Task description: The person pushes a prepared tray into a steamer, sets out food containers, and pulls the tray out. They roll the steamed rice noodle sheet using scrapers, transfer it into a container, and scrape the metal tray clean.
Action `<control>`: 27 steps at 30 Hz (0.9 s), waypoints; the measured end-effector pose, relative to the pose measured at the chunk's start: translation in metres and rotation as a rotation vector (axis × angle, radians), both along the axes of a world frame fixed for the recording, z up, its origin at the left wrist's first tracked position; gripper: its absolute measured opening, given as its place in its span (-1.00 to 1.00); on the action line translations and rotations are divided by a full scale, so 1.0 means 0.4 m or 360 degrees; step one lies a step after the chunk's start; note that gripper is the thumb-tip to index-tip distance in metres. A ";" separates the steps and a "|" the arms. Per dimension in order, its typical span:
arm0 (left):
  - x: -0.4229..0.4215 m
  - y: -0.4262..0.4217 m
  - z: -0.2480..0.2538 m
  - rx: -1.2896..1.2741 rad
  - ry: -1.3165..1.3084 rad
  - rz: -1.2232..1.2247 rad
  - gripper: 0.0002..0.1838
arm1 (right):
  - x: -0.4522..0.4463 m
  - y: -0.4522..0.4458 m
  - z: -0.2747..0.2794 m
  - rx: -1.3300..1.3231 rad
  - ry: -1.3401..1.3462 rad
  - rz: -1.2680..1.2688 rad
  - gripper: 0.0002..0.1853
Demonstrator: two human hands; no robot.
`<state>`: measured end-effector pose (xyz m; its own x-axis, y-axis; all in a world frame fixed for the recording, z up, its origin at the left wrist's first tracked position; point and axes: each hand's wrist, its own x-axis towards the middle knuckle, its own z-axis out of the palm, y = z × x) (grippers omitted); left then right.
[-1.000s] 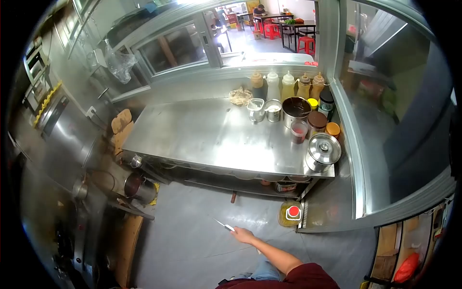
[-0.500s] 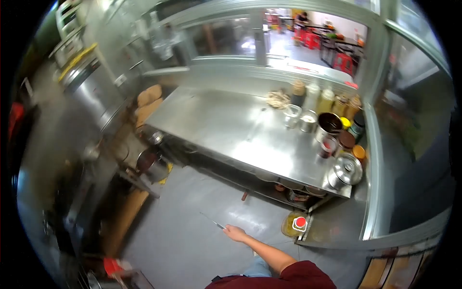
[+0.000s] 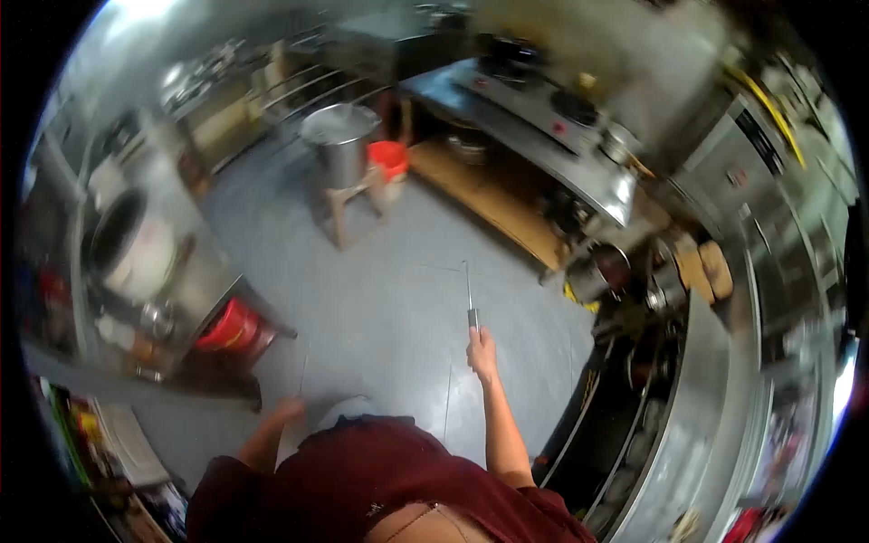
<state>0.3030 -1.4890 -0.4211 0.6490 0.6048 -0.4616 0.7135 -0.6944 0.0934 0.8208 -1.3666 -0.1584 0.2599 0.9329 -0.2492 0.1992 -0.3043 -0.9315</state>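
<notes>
My right hand point(image 3: 482, 353) is closed around the grey handle of a thin metal rod point(image 3: 469, 288). The rod points away from me over the grey floor, and its far tip looks slightly bent. Low on the left, my left hand point(image 3: 290, 410) hangs near my body above the floor. It is smeared by motion, so its fingers do not show clearly.
A tall steel pot point(image 3: 339, 149) stands on a stool beside a red bucket point(image 3: 388, 160). Behind is a steel table with a stove point(image 3: 534, 104). On the left is another red bucket point(image 3: 233, 328); a steel counter point(image 3: 692, 416) runs along the right.
My view has swung left from the counter with bottles to the stove side of the kitchen. The rod remains in my right hand, and my left hand has come into view.
</notes>
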 end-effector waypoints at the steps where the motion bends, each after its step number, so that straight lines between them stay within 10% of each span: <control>1: -0.005 0.024 0.027 -0.0770 -0.0358 0.1042 -0.76 | -0.049 0.071 0.013 -0.0031 0.0015 0.0066 -0.72; 2: -0.003 0.049 0.065 -0.1110 -0.0925 0.2229 -0.74 | -0.101 0.147 0.026 -0.0047 0.0045 0.0115 -0.72; 3: -0.002 0.080 0.115 -0.1084 -0.1165 0.2542 -0.74 | -0.167 0.195 0.035 -0.0051 0.0085 0.0147 -0.72; 8: 0.138 0.425 0.478 -0.1097 -0.1274 0.2528 -0.73 | -0.322 0.481 0.044 -0.0012 0.0091 0.0280 -0.72; 18: -0.038 1.111 0.477 -0.0975 -0.2252 0.2720 -0.68 | -0.386 1.231 0.125 0.0299 0.0162 0.0179 -0.65; 27: -0.417 1.343 0.581 -0.0279 -0.3082 0.3312 -0.77 | -0.886 1.984 0.225 0.0278 0.0363 0.0461 -0.72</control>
<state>0.1362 -0.9519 -0.1885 -0.5633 0.5991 -0.5690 -0.6143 0.1568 0.7733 0.4662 -0.5731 -0.0683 -0.0632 0.9929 -0.1010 0.0357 -0.0989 -0.9945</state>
